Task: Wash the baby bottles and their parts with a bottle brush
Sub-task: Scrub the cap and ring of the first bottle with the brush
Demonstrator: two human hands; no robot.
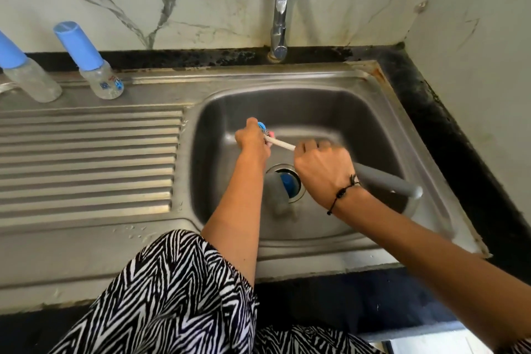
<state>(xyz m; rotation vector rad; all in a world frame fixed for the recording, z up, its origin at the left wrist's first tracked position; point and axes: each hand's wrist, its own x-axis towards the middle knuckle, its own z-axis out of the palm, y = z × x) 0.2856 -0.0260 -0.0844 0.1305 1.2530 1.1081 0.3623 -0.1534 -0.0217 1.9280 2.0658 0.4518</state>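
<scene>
Over the steel sink basin (330,106), my left hand (253,138) grips a small blue bottle part (262,125), mostly hidden by the fingers. The bottle brush (280,143) has a white shaft and a grey handle (385,179); its pink bristle end meets the blue part. My right hand (321,169) grips the brush around the middle. A baby bottle (277,190) with a blue ring lies on the drain at the basin's bottom. Two capped baby bottles, one (94,66) and another (23,75), stand upright on the back ledge at the left, each with a blue cap.
A chrome faucet (283,6) rises behind the basin, with no water running. The ribbed drainboard (86,161) lies to the left. A black counter edge (448,129) runs along the right, against the marble-patterned wall. Droplets sit on the sink's front rim.
</scene>
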